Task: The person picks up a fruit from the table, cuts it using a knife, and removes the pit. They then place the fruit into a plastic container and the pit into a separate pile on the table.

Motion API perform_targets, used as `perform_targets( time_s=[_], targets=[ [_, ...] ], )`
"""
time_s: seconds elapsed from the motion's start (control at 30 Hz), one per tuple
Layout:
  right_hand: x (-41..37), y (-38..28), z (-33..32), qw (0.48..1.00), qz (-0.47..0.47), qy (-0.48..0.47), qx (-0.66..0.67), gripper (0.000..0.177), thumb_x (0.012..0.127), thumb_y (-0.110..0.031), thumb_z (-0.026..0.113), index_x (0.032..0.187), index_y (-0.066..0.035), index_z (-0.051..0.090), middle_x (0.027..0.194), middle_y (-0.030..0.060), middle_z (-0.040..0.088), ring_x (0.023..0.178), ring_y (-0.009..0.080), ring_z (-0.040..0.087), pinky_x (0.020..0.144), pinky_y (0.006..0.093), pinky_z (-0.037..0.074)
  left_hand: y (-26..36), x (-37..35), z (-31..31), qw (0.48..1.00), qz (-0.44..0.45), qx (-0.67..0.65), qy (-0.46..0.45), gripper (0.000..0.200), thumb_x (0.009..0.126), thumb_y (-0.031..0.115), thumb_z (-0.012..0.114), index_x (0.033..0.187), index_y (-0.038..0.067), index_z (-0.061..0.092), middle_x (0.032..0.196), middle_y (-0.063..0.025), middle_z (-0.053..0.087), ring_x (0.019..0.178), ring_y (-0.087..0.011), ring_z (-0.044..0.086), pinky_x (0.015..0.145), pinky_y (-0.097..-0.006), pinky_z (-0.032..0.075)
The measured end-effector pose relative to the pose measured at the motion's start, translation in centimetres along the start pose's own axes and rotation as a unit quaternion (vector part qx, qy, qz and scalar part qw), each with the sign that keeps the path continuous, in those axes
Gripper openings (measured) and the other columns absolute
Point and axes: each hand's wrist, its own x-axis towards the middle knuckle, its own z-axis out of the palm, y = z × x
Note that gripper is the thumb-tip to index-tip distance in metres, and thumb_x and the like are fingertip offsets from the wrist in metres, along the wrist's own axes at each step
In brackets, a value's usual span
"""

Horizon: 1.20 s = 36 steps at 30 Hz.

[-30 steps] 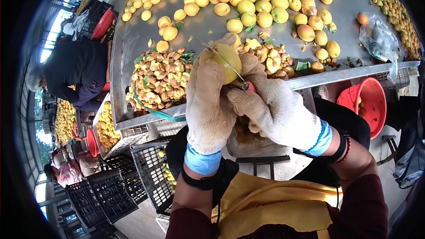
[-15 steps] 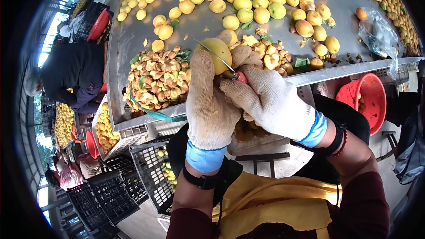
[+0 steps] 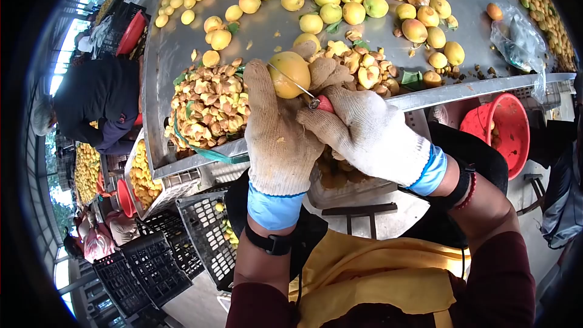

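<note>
In the head view, my left hand [image 3: 276,143], in a knitted glove, is closed around a yellow-orange apricot [image 3: 293,68], its thumb along the left side. My right hand [image 3: 373,130], gloved too, grips the red handle of a small knife [image 3: 323,104]. The thin blade lies across the front of the apricot, pointing up and left. Both hands are close together over the metal table's near edge. Left of them is a heap of cut apricot pieces [image 3: 209,109]; beyond my right hand lies another group of halved apricots [image 3: 368,74].
Whole apricots [image 3: 328,12] are spread over the metal table [image 3: 255,39]. A clear plastic bag [image 3: 517,42] lies at the right. Below the edge are a red bucket [image 3: 510,140] and black crates [image 3: 206,240]. A person in dark clothing [image 3: 97,100] bends at the left.
Both hands, with the apricot and knife, have shifted slightly left in view. The apricot has turned, now showing a more orange side. The knife still lies across it.
</note>
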Motion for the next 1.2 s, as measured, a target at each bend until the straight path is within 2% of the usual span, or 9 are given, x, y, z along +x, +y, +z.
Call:
perform_targets(
  time_s=[0.17,0.3,0.33,0.5,0.6,0.7,0.9,1.07,1.2],
  targets=[
    [0.2,-1.9,-2.6,0.99,0.107,-0.074,0.061,0.043,0.098,-0.047,0.066,0.092,-0.005,0.071,0.08,0.0185,0.069,0.073,0.0398,0.071,0.06,0.0455,0.056,1.0,-0.1,0.5,0.994,0.015,0.1,0.031,0.065,0.111,0.053,0.04,0.143,-0.003,0.048,0.131,-0.0184,0.063,0.122,-0.0279,0.062,0.107,-0.0412,0.051],
    [-0.7,-0.5,-0.9,0.996,0.012,-0.018,0.084,0.038,0.099,-0.044,0.066,0.094,-0.007,0.073,0.079,0.0172,0.069,0.073,0.0367,0.071,0.061,0.044,0.057,0.8,-0.3,-0.1,0.998,-0.01,0.06,-0.008,0.049,0.113,0.037,0.044,0.141,-0.003,0.048,0.125,-0.0162,0.064,0.116,-0.0261,0.064,0.108,-0.0389,0.05],
    [-0.7,-0.2,-0.7,0.996,0.018,-0.041,0.074,0.037,0.099,-0.044,0.067,0.096,-0.007,0.074,0.079,0.0167,0.069,0.073,0.0363,0.071,0.061,0.0431,0.057,0.1,-0.4,-0.1,0.978,-0.012,0.208,0.011,0.042,0.114,0.032,0.041,0.138,-0.003,0.046,0.124,-0.0154,0.064,0.116,-0.0257,0.063,0.109,-0.0378,0.05],
    [-0.4,-0.3,-1.4,0.998,0.017,-0.02,0.053,0.036,0.098,-0.043,0.068,0.098,-0.007,0.075,0.076,0.0159,0.069,0.072,0.0351,0.071,0.061,0.0411,0.057,-0.5,-0.2,-1.1,0.985,0.027,0.17,-0.003,0.047,0.114,0.038,0.042,0.138,-0.002,0.047,0.125,-0.014,0.064,0.118,-0.0244,0.061,0.108,-0.0372,0.05],
    [0.0,-2.5,-3.4,0.96,0.184,-0.132,0.166,0.038,0.099,-0.044,0.066,0.1,-0.007,0.073,0.073,0.0171,0.069,0.07,0.0361,0.071,0.062,0.0408,0.057,0.6,-0.2,0.3,0.988,0.026,0.138,0.062,0.063,0.109,0.048,0.049,0.145,-0.005,0.05,0.127,-0.0137,0.066,0.117,-0.0227,0.062,0.101,-0.0361,0.052],
    [-0.3,-0.8,-2.3,0.991,0.05,-0.071,0.098,0.04,0.099,-0.045,0.066,0.098,-0.006,0.073,0.071,0.0179,0.068,0.068,0.0371,0.071,0.06,0.0416,0.057,0.6,-0.3,1.1,0.979,0.056,0.173,0.087,0.065,0.11,0.05,0.047,0.145,-0.005,0.049,0.127,-0.0143,0.066,0.113,-0.0219,0.063,0.1,-0.0354,0.053],
    [0.1,1.2,-0.5,0.999,0.028,-0.028,0.018,0.044,0.098,-0.048,0.066,0.092,-0.005,0.072,0.071,0.0182,0.068,0.07,0.0388,0.071,0.059,0.0434,0.057,-0.1,-0.2,-0.3,0.999,-0.017,0.033,0.028,0.056,0.113,0.046,0.04,0.139,-0.002,0.054,0.12,-0.0128,0.067,0.11,-0.0216,0.064,0.098,-0.035,0.054],
    [0.1,-2.2,-3.7,0.941,0.204,-0.171,0.21,0.042,0.103,-0.044,0.063,0.096,-0.004,0.073,0.064,0.0053,0.066,0.061,0.0136,0.069,0.058,0.0295,0.054,0.7,0.1,1.3,0.988,0.014,0.075,0.131,0.042,0.113,0.032,0.045,0.136,-0.001,0.055,0.117,-0.012,0.068,0.108,-0.022,0.065,0.096,-0.0353,0.055],
    [-0.2,-1.7,-3.0,0.911,0.205,-0.207,0.293,0.041,0.104,-0.045,0.062,0.102,-0.005,0.073,0.067,0.0036,0.066,0.063,0.0094,0.067,0.058,0.0267,0.054,1.3,-0.4,2.0,0.972,0.065,0.212,0.08,0.03,0.103,0.009,0.058,0.132,0.0,0.058,0.117,-0.0074,0.068,0.103,-0.0187,0.068,0.093,-0.0344,0.056]
  ],
)
